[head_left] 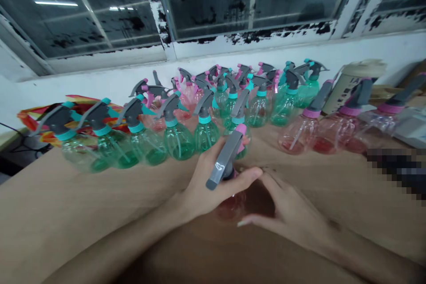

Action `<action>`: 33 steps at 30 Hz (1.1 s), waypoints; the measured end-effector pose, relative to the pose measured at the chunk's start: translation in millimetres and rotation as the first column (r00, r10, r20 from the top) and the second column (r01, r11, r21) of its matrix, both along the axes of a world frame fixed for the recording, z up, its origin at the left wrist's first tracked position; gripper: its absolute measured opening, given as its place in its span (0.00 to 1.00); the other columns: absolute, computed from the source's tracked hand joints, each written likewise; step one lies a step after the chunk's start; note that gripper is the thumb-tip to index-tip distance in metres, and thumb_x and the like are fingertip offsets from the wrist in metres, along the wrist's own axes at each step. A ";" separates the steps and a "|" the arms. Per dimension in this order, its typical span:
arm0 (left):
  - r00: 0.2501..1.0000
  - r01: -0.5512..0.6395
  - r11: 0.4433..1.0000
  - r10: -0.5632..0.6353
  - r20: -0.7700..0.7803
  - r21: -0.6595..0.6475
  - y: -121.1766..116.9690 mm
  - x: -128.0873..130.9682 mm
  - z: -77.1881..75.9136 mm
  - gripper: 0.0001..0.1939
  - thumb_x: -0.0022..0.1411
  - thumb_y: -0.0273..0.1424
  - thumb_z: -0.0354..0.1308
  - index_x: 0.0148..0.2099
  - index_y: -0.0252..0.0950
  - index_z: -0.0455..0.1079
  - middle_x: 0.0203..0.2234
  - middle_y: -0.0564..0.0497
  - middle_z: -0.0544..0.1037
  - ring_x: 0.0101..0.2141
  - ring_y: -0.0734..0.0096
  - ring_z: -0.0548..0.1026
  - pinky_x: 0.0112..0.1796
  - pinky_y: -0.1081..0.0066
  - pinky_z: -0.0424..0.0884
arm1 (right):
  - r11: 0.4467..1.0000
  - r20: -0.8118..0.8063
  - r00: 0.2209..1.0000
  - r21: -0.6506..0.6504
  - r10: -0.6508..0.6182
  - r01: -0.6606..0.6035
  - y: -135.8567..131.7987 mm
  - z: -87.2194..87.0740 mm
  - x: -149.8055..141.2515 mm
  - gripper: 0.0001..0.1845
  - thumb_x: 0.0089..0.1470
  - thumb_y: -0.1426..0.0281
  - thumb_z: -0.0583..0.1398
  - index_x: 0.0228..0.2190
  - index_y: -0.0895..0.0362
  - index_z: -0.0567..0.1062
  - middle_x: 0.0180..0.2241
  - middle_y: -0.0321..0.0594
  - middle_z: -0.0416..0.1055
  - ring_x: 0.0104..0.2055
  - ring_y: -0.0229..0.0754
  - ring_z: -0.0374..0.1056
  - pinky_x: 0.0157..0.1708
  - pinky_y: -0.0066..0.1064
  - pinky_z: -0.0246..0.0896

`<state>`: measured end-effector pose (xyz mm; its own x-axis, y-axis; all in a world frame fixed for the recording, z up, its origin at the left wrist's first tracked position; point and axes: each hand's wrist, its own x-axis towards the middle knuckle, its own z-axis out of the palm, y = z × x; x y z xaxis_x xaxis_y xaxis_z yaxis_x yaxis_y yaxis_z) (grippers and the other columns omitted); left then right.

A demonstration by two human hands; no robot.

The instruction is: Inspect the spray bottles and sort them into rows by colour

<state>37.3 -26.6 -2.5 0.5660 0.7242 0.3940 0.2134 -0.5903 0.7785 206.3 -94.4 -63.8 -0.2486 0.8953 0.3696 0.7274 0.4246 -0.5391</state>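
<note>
Head view: left hand (202, 191) clamped round upright pink bottle (229, 208), nozzle (241, 130) forward; right hand (294, 213) spread.

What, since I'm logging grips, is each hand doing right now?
Left hand: closed around the neck of the near spray bottle.
Right hand: open beside it, thumb and forefinger apart; contact cannot be told.

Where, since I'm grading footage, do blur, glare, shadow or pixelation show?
All in the head view: the right hand looks soft; the leftmost bottle is blurred; bright streaks glare in the window; the table darkens toward bottom centre; a dark patch at right is pixelated.
</note>
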 end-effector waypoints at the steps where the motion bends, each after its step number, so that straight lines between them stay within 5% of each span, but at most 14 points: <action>1: 1.000 0.004 1.000 -0.004 -0.003 -0.002 0.1 -0.3 -0.3 0.22 0.55 0.41 0.60 0.51 0.41 0.64 0.45 0.49 0.74 0.30 0.67 0.75 0.31 0.67 0.74 | 1.000 -0.028 1.000 0.002 -0.009 0.009 -1.2 4.0 -6.7 0.34 0.45 0.51 0.62 0.50 0.51 0.60 0.44 0.42 0.70 0.45 0.48 0.67 0.41 0.41 0.64; 7: 0.999 0.037 0.999 -0.038 -0.038 -0.023 -1.0 -3.6 0.1 0.30 0.53 0.39 0.62 0.56 0.42 0.56 0.52 0.46 0.68 0.41 0.62 0.73 0.44 0.59 0.70 | 0.994 -0.175 0.984 0.094 -0.041 0.058 3.9 18.0 -40.6 0.31 0.44 0.53 0.62 0.47 0.55 0.64 0.43 0.43 0.69 0.46 0.47 0.65 0.44 0.40 0.62; 13: 0.988 0.112 0.993 -0.107 -0.112 0.034 2.2 -16.2 -0.9 0.44 0.51 0.40 0.64 0.63 0.43 0.43 0.59 0.42 0.59 0.56 0.52 0.61 0.54 0.51 0.60 | 0.978 -0.063 0.988 0.150 -0.140 0.148 2.9 25.8 -33.0 0.21 0.47 0.55 0.60 0.38 0.56 0.67 0.36 0.43 0.70 0.39 0.48 0.66 0.38 0.42 0.63; 18: 0.922 0.037 0.997 -0.009 -0.388 0.064 -1.5 -31.1 -25.7 0.29 0.62 0.40 0.52 0.62 0.44 0.46 0.60 0.46 0.58 0.58 0.58 0.59 0.56 0.53 0.57 | 0.937 0.098 0.951 0.226 -0.295 0.267 1.2 26.4 15.9 0.24 0.50 0.51 0.57 0.39 0.58 0.69 0.37 0.47 0.70 0.43 0.51 0.65 0.42 0.44 0.62; 25: 0.805 0.089 0.936 0.135 -0.578 0.341 -3.6 -35.5 -70.1 0.18 0.65 0.36 0.49 0.56 0.41 0.58 0.57 0.47 0.63 0.57 0.60 0.61 0.55 0.55 0.61 | 0.868 0.241 0.842 0.258 -0.482 0.423 31.8 28.2 68.1 0.34 0.49 0.44 0.54 0.45 0.60 0.67 0.46 0.50 0.68 0.51 0.56 0.61 0.47 0.46 0.59; 33: 0.749 0.153 0.887 0.183 -0.637 0.435 -2.4 -34.2 -72.2 0.20 0.65 0.39 0.49 0.57 0.38 0.61 0.58 0.45 0.63 0.58 0.56 0.61 0.54 0.52 0.62 | 0.836 0.263 0.794 0.204 -0.548 0.509 69.2 32.0 65.6 0.34 0.49 0.42 0.50 0.42 0.59 0.67 0.41 0.51 0.71 0.38 0.57 0.70 0.30 0.43 0.65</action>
<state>3.1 -29.0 -74.6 0.7890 0.5790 0.2054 0.5710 -0.8145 0.1027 271.9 -25.2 -31.8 0.1356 0.8742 0.4662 0.9727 -0.0280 -0.2304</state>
